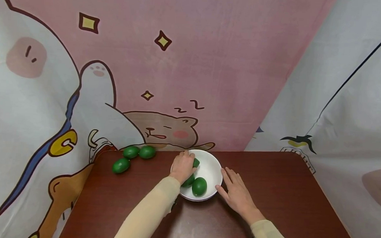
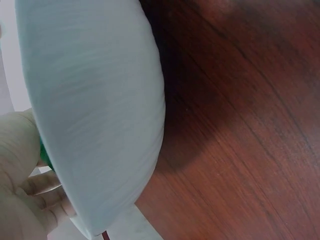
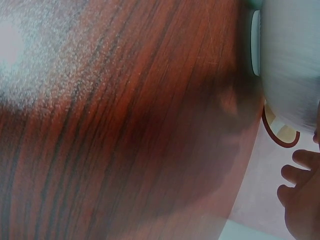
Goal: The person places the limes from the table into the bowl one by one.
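A white bowl (image 1: 211, 170) stands on the table with green limes inside. My left hand (image 1: 183, 166) reaches over its left rim, thumb and fingers curled around one lime (image 1: 196, 162). Two more limes lie lower in the bowl: one lime (image 1: 199, 186) in full view, the other (image 1: 188, 180) partly covered by the hand. In the left wrist view, the bowl's outer wall (image 2: 95, 100) hides most of the held lime (image 2: 46, 154). My right hand (image 1: 237, 191) is at the bowl's right side, fingers extended and spread, fingertips close to the rim, holding nothing.
Three limes sit together at the table's back left: a front lime (image 1: 121, 165), a middle lime (image 1: 131, 152) and a right lime (image 1: 147, 152). The brown wooden table (image 1: 271, 177) meets a cartoon-printed cloth (image 1: 231, 81) at its back edge.
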Tool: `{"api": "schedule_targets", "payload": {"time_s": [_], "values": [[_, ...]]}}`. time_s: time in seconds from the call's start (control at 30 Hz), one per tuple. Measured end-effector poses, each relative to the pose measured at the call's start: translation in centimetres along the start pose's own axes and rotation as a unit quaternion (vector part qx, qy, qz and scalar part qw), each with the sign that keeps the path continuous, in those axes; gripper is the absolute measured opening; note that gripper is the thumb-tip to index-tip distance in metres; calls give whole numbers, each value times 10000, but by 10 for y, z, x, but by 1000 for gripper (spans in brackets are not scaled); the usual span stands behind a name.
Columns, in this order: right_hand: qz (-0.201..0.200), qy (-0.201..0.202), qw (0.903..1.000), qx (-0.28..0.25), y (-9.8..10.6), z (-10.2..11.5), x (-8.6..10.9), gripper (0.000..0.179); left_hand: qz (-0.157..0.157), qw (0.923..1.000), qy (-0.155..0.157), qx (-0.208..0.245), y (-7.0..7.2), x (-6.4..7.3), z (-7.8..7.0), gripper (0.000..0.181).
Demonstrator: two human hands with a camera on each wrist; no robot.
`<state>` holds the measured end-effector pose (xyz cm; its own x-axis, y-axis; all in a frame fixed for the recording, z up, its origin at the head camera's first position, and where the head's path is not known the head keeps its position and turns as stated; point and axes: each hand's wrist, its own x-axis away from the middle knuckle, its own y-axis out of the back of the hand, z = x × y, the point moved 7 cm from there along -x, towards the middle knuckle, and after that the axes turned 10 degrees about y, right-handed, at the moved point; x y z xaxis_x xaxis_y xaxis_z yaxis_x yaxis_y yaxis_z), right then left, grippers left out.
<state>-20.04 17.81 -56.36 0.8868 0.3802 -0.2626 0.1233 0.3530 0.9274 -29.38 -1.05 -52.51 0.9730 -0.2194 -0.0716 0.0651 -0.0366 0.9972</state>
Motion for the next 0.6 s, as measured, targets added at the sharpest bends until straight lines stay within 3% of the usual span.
{"api": "schedule_targets", "payload": {"time_s": [0.3,0.6], "values": [[15,16,10000,28,1,1,-1,76,32,9999,-19,-99,-5,0,2,49],[-24,21,10000,1,2,2,-1,75,152,9994,47,316,-2,4,8,47]]}}
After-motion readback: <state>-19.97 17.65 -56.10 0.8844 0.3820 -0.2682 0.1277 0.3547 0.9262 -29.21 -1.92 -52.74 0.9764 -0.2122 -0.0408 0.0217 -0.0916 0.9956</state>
